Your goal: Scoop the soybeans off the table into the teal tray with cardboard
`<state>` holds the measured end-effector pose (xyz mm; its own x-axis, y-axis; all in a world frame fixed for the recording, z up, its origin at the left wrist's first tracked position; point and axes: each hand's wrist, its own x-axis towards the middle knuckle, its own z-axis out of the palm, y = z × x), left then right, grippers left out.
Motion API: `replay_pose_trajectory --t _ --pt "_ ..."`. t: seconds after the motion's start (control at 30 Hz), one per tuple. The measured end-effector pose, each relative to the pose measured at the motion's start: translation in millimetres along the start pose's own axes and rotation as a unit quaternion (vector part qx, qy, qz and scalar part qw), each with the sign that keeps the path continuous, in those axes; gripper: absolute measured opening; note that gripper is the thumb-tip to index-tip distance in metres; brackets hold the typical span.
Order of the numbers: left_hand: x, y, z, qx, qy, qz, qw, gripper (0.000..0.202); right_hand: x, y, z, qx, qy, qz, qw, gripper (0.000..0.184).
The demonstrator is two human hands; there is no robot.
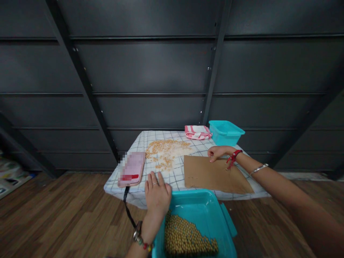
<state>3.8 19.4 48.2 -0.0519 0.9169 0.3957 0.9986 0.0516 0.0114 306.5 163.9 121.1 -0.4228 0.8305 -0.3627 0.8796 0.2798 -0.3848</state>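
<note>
My left hand (157, 191) lies flat on the checked cloth at the table's front edge, fingers stretched out and holding nothing. Close beside it is a teal tub (192, 195), partly filled with small round yellow-brown beans (185, 234). Over the far part of a brown cardboard sheet (212, 175), my right hand (215, 152) is closed with the fingers curled; anything inside them is hidden. Loose yellow grains (162, 148) with pale powder or husks are spread across the cloth beyond my left hand.
The checked cloth (178, 183) covers a small table against a dark panelled wall (150, 68). A folded pink-and-white towel (198, 132) and a smaller turquoise tub (227, 134) stand at the back right. At left lies a flat pink phone-like thing (134, 164), a black strap (127, 208) hanging below.
</note>
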Motion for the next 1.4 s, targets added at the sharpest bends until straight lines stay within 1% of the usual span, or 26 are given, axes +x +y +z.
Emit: replay_pose_trajectory --t 0.1,0.3,0.47,0.6,0.73,0.8,0.9,1.0,1.1,1.2,1.3,1.4 --pt "0 -1 0.4 -0.004 0.003 0.001 1.000 0.048 -4 -1 -5 0.023 0.000 0.002 1.000 0.027" --pt "0 -2 -4.9 0.005 -0.025 0.001 1.000 0.049 -19 -5 -12 0.063 0.008 -0.005 0.998 0.030" --pt "0 -2 -2.6 0.003 -0.009 -0.001 1.000 0.049 -27 -16 -24 0.078 0.031 -0.027 0.996 0.030" --pt "0 -2 0.4 0.003 0.005 0.001 1.000 0.049 -39 -35 -45 0.060 0.092 -0.059 0.992 0.031" --pt "0 -2 -0.5 0.015 -0.002 0.000 1.000 0.049 -58 -61 -66 0.036 0.170 -0.089 0.981 0.030" --pt "0 -2 -2.2 0.014 -0.009 -0.001 1.000 0.049 -67 -77 -69 -0.029 0.229 -0.116 0.966 0.027" --pt "1 -1 -5.4 0.005 -0.026 -0.004 1.000 0.049 -74 -99 -64 -0.110 0.254 -0.155 0.948 0.025" --pt "1 -1 -8.3 0.000 -0.036 -0.004 0.999 0.049 -68 -114 -50 -0.154 0.230 -0.180 0.944 0.025" --pt "2 -1 -9.4 -0.001 -0.038 -0.002 0.999 0.048 -57 -119 -40 -0.186 0.217 -0.192 0.939 0.024" --pt "2 -2 -8.3 -0.002 -0.033 -0.002 0.999 0.048 -53 -123 -37 -0.211 0.237 -0.184 0.930 0.022" --pt "1 -3 -5.8 -0.008 -0.021 -0.001 1.000 0.048 -62 -126 -38 -0.243 0.258 -0.191 0.915 0.021" --pt "1 -3 -4.0 -0.012 -0.016 -0.005 1.000 0.047 -77 -126 -33 -0.281 0.237 -0.207 0.907 0.020"
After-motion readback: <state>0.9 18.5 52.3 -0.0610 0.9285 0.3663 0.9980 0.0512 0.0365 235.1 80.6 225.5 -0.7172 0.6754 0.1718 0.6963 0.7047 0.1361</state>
